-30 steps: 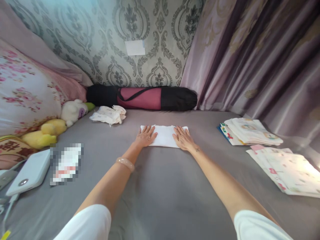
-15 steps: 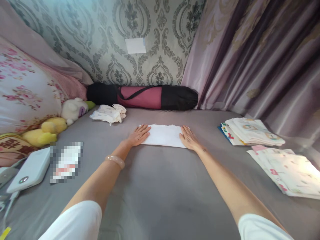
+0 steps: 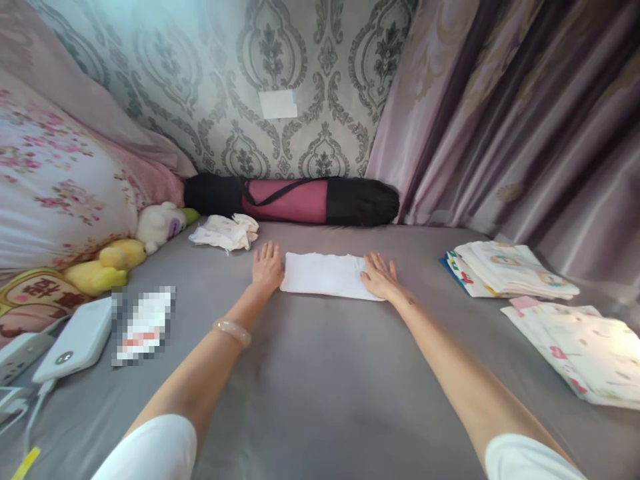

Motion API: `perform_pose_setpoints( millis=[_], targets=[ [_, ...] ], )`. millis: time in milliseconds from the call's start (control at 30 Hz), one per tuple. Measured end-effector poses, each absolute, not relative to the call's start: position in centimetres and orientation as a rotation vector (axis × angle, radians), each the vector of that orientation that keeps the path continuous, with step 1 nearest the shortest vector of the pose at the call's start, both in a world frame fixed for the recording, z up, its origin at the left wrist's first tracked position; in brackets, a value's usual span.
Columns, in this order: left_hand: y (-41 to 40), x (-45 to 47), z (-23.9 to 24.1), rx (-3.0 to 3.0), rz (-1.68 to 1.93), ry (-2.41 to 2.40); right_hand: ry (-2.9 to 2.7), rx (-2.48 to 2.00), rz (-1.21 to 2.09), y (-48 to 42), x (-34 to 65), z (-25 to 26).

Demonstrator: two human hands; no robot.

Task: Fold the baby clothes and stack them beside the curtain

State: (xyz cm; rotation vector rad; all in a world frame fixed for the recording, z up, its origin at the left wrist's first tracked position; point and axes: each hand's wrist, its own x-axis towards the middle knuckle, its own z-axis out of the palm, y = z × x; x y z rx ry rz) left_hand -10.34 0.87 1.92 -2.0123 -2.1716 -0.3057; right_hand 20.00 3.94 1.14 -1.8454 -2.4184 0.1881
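Note:
A white cloth (image 3: 323, 275), folded into a long flat rectangle, lies on the grey bed sheet (image 3: 320, 373) in front of me. My left hand (image 3: 268, 269) rests flat beside the cloth's left end, its fingers stretched forward and nothing held in it. Across the right end of the cloth lies my right hand (image 3: 381, 277), palm down with the fingers spread, covering that corner. Small uneven edges show along the cloth's far side.
To the right lie two piles of folded printed cloths, the farther pile (image 3: 515, 270) and the nearer pile (image 3: 580, 350). A crumpled light cloth (image 3: 225, 233) sits near a black-and-maroon long bag (image 3: 285, 200) by the wall. Plush toys (image 3: 95, 277) and a white power bank (image 3: 75, 343) are at left.
My left hand has slid left off the cloth's end onto the sheet, its fingers now pointing forward. My right hand stays on the right end. The view has shifted slightly.

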Motion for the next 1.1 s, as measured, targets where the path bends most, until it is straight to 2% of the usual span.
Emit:
perform_pose_setpoints(
  millis=[133,233,367,500,567,667,733,900,967,1100],
  targets=[
    [-0.1,-4.9,3.0,-2.088,-0.568,-1.831,-2.365,-1.552,-0.036,2.6,15.5,2.2],
    [-0.2,-2.3,1.9,-2.259,-0.491,-1.804,-2.448,-1.433,0.017,2.0,13.1,1.2],
    [0.1,-2.3,0.2,-2.435,-0.239,-2.031,-2.520,-1.489,0.145,2.3,12.4,-0.6],
    [0.1,-2.8,0.9,-2.488,-0.159,-2.043,-2.541,-1.496,0.216,2.6,12.8,-0.2],
    [0.0,-2.8,1.6,-2.404,-0.229,-2.015,-2.517,-1.509,0.237,2.7,13.3,0.4],
    [0.0,-3.2,1.7,-2.194,-0.419,-1.983,-2.374,-1.590,0.097,2.7,14.5,0.8],
    [0.2,-3.7,1.1,-2.229,-0.365,-2.024,-2.333,-1.668,0.047,2.7,15.2,0.5],
    [0.9,-4.8,0.2,-2.403,-0.114,-2.139,-2.421,-1.783,0.187,3.0,15.9,0.1],
    [0.9,-5.3,0.5,-2.356,-0.144,-2.159,-2.407,-1.801,0.227,3.1,16.3,0.5],
    [0.5,-7.3,0.5,-2.119,-0.333,-2.159,-2.266,-1.832,0.062,3.2,18.5,0.4]
  ],
)
